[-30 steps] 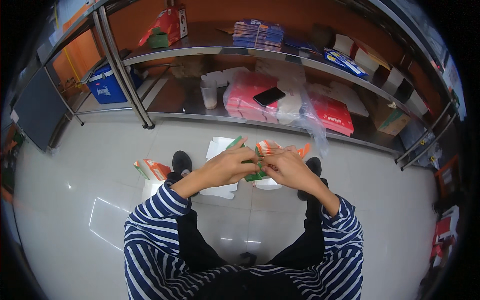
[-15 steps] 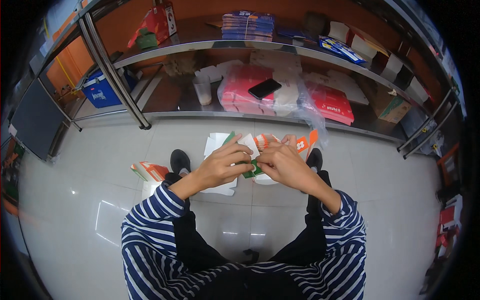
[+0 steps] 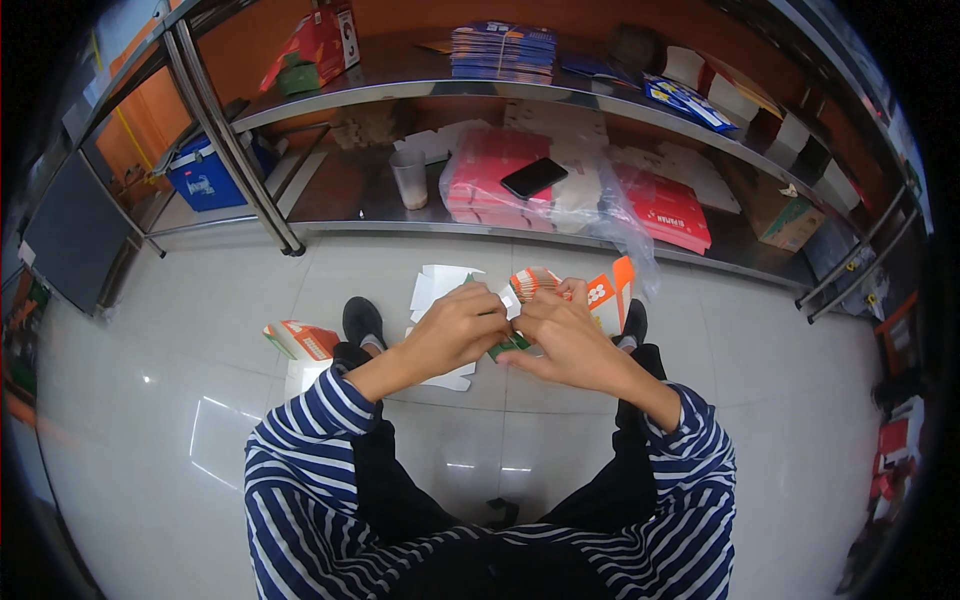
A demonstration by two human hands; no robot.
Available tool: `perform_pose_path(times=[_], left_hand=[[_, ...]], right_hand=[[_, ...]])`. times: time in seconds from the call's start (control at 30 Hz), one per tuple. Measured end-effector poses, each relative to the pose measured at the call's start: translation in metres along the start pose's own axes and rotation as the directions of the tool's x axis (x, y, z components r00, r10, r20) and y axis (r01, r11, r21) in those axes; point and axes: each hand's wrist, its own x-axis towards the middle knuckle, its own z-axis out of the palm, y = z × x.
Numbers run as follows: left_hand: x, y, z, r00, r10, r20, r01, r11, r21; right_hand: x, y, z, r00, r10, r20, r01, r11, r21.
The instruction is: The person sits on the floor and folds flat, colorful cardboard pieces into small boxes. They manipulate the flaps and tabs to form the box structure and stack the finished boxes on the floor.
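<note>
Between my hands, above the floor, is a partly folded paperboard box [image 3: 604, 296] with orange, white and green panels. An orange flap stands up at its right end, and a green part shows below my fingers. My left hand [image 3: 462, 326] is closed on the box's left side, fingers curled and pressed together. My right hand [image 3: 565, 335] grips the other side, its thumb near the green panel. The fingers hide most of the middle of the box. Flat white cardboard blanks [image 3: 432, 289] lie on the floor beneath and beyond my left hand.
Left of my left shoe [image 3: 362, 322] lies another orange, white and green box [image 3: 303, 341]. A steel shelf [image 3: 420, 228] ahead carries red packs in plastic [image 3: 500, 180], a phone [image 3: 534, 179], a clear cup [image 3: 410, 180] and bundled blue cartons [image 3: 502, 50]. A blue cooler [image 3: 210, 178] stands left.
My left hand has moved slightly right and its fingers have curled in closer to my right hand. The right hand has shifted its grip, covering more of the box.
</note>
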Motion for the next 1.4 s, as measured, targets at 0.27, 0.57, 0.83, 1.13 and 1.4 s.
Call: perform_pose_path(times=[0.27,0.57,0.83,1.13,1.4], left_hand=[[0.006,0.008,-0.008,0.98,-0.197,0.035,0.199,0.977,-0.075],[0.004,0.014,-0.022,0.935,-0.228,0.272,0.221,0.974,0.059],[0.006,0.016,-0.016,0.911,-0.241,0.335,0.238,0.97,0.051],[0.002,0.001,-0.015,0.861,-0.335,0.382,0.421,0.892,-0.165],[-0.007,-0.015,-0.039,0.834,-0.375,0.404,0.493,0.836,-0.241]], right_hand=[[0.004,0.005,0.003,0.994,0.092,-0.06,-0.089,0.995,0.052],[0.004,0.003,0.005,0.992,0.122,0.018,-0.123,0.992,0.041],[0.005,0.008,0.012,0.98,0.173,0.099,-0.18,0.981,0.074],[0.004,0.041,0.017,0.962,0.17,0.215,-0.216,0.952,0.215],[-0.011,0.064,-0.008,0.831,0.329,-0.448,-0.274,0.944,0.184]])
